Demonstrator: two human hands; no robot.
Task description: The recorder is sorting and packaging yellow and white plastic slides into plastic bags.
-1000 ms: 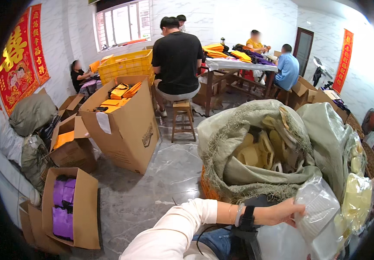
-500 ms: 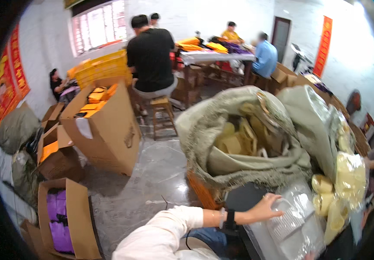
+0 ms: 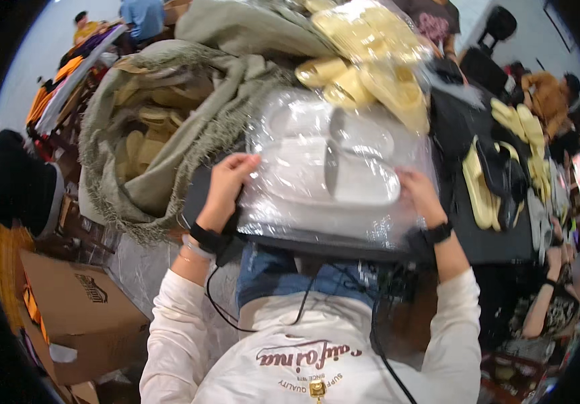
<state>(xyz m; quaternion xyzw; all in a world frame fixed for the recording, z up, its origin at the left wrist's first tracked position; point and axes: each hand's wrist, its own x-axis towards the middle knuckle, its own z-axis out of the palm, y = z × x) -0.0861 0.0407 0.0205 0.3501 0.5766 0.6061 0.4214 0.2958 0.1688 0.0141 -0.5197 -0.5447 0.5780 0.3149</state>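
Visibly bagged slippers, maroon-lettered shirt

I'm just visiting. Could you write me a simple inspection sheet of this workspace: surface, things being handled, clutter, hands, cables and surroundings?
Surface: black tabletop, partly covered.
Things in hand: white slippers in a clear plastic bag.
Clutter: yellow slippers just beyond the bag, some in clear plastic; more yellow and black footwear to the right.
Hands: left hand, fingertips at the bag's left side; right hand at its right side, blurred, grip unclear.
Cables: thin black cables across the white shirt and lap.
Surroundings: open woven sack of yellowish slippers to the left, cardboard box at lower left, other people on both sides.
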